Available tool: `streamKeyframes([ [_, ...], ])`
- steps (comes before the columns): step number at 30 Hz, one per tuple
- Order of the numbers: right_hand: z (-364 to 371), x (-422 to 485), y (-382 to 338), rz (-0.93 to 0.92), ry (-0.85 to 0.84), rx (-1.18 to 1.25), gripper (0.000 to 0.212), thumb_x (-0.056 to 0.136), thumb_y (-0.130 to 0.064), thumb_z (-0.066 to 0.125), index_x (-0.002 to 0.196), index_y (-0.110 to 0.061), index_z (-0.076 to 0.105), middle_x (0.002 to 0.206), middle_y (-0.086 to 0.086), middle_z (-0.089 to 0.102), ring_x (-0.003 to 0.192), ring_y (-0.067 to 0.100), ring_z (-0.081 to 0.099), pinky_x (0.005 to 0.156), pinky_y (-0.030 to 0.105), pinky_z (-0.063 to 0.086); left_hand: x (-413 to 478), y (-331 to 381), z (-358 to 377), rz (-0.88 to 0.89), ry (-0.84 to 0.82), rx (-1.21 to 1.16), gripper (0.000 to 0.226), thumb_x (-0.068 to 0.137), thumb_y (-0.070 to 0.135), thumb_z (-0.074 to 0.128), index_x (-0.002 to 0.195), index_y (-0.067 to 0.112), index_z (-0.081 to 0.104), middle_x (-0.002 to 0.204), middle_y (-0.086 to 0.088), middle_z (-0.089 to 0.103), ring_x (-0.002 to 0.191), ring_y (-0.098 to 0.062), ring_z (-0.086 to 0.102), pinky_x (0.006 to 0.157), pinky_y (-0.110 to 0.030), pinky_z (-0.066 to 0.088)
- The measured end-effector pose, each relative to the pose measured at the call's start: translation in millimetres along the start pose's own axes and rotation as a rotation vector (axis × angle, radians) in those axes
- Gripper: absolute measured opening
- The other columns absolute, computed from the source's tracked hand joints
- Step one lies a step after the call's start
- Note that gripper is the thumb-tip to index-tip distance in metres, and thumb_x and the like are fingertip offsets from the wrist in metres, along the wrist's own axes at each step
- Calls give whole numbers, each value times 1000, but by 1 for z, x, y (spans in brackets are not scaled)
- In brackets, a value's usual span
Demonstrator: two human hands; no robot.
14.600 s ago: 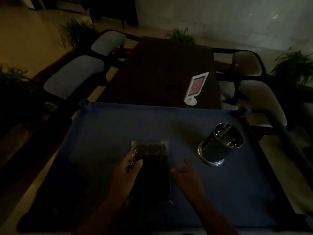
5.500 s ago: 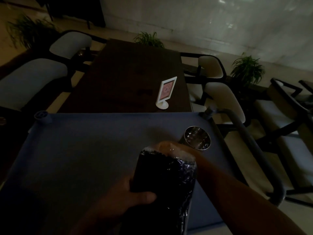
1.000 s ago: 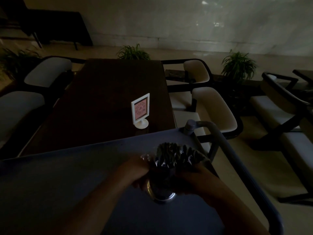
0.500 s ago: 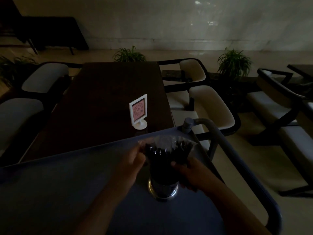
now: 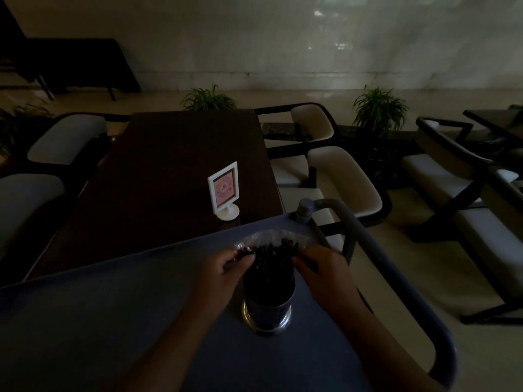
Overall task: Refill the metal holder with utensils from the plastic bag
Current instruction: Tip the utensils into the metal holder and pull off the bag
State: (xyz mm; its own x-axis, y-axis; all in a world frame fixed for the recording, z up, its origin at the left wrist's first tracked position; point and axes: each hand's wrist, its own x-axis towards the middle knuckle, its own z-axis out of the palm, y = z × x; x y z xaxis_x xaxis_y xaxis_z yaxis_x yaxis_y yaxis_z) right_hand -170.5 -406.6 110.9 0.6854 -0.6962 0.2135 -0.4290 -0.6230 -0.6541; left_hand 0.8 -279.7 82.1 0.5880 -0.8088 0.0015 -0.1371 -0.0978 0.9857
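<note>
The round metal holder [image 5: 267,314] stands upright on the blue cart top [image 5: 113,321]. A bundle of dark utensils [image 5: 273,257] sticks up out of it, with the clear plastic bag [image 5: 271,237] bunched around their upper ends. My left hand [image 5: 226,267] pinches the bag at the left of the bundle. My right hand [image 5: 319,267] grips the bag and bundle at the right. The scene is very dim, so the utensils' type is hard to tell.
The cart's grey handle bar [image 5: 368,241] curves along the right side. Beyond the cart lies a dark wooden table [image 5: 169,171] with a white framed sign [image 5: 225,190]. Padded chairs [image 5: 342,176] flank it, and potted plants [image 5: 379,108] stand by the wall.
Over the last second both hands have worked the bag lower around the bundle standing in the holder, so more of the dark utensil ends show. Earlier the bag lay flat on the cart.
</note>
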Motion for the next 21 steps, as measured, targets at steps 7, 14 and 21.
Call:
streamKeyframes([
  [7, 19, -6, 13, -26, 15, -25, 9, 91, -14, 66, 95, -15, 74, 84, -2, 69, 74, 9, 64, 66, 28, 53, 2, -6, 2, 3, -36, 69, 23, 90, 17, 66, 102, 36, 70, 99, 21, 75, 95, 1, 69, 74, -10, 52],
  [14, 4, -7, 11, -7, 105, 24, 8, 87, -11, 70, 83, -14, 76, 69, -20, 52, 72, -9, 58, 63, 3, 38, -11, 8, -10, 59, 117, 75, 10, 86, 19, 69, 93, 26, 71, 94, 11, 73, 88, -4, 68, 71, -14, 53],
  [21, -17, -4, -3, -47, 172, 61, 10, 89, -16, 68, 84, -24, 72, 77, -14, 56, 71, -1, 58, 62, 12, 39, -12, 46, -13, 240, 150, 72, 15, 89, 13, 66, 102, 18, 72, 98, 6, 71, 92, -10, 67, 78, -28, 55],
])
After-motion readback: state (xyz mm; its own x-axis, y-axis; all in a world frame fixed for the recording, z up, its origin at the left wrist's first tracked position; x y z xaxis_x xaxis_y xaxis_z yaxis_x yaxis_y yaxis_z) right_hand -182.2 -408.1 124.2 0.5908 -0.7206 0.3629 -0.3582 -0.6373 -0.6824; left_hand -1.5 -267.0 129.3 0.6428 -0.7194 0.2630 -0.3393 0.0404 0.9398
